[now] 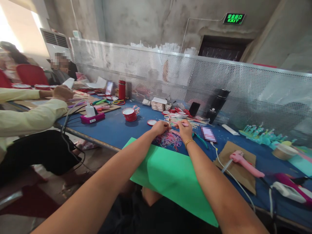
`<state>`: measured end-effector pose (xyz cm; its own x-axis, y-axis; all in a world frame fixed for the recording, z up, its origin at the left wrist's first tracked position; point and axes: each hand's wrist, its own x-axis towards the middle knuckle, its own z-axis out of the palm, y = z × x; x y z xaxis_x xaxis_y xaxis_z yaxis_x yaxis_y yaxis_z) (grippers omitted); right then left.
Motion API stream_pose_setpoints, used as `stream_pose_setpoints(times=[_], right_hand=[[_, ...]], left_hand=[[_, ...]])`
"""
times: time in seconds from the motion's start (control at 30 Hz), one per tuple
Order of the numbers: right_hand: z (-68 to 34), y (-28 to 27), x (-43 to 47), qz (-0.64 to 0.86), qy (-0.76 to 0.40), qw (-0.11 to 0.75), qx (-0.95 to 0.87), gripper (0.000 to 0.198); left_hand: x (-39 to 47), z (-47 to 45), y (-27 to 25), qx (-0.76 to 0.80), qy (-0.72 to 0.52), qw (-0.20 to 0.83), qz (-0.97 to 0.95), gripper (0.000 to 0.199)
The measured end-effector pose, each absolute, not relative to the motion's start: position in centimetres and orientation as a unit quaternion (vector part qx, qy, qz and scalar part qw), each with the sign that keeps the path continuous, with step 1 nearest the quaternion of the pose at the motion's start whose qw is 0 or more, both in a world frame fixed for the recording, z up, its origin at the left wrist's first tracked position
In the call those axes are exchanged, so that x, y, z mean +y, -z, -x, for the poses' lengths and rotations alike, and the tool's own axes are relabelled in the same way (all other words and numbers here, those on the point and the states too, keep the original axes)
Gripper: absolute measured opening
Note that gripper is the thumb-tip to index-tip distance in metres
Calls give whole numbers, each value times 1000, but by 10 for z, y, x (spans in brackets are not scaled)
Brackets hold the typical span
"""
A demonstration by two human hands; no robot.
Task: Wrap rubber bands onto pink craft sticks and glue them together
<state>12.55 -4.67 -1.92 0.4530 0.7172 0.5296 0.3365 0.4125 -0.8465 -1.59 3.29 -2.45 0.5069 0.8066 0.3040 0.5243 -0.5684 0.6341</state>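
Note:
My left hand is closed in a pinch on a slim pale-pink stick that stands upright. Close beside it, my right hand, with a gold bracelet at the wrist, grips a pink pen-like tool. The tool points left toward the stick; whether they touch I cannot tell. Just below both hands lies a tangled heap of pink, blue and purple cords. A green sheet spans from the table edge over my lap, under my forearms. Teal-handled pliers rest right of my right hand.
A pink glue gun lies on cardboard at right, its cord trailing. Red-rimmed rounds, a purple power strip and a red flask stand leftward. A perforated metal screen borders the table. A co-worker's hand works at left.

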Motion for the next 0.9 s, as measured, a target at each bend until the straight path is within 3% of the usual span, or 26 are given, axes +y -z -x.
stream_pose_setpoints(times=[0.17,0.33,0.57,0.73,0.9], right_hand=[[-121,18,-49,508,-201,665,-509,17],[-126,19,-47,523,-151,673,-501,18],[-120,16,-51,512,-197,665,-506,17],[-126,17,-49,529,-136,671,-501,18],[-121,17,-50,511,-190,662,-515,17]], left_hand=[[32,16,24,399,-290,225,-840,34],[31,16,24,400,-285,226,-841,32],[33,16,25,398,-290,222,-841,35],[33,16,25,399,-292,230,-839,33],[31,16,23,396,-289,225,-842,32]])
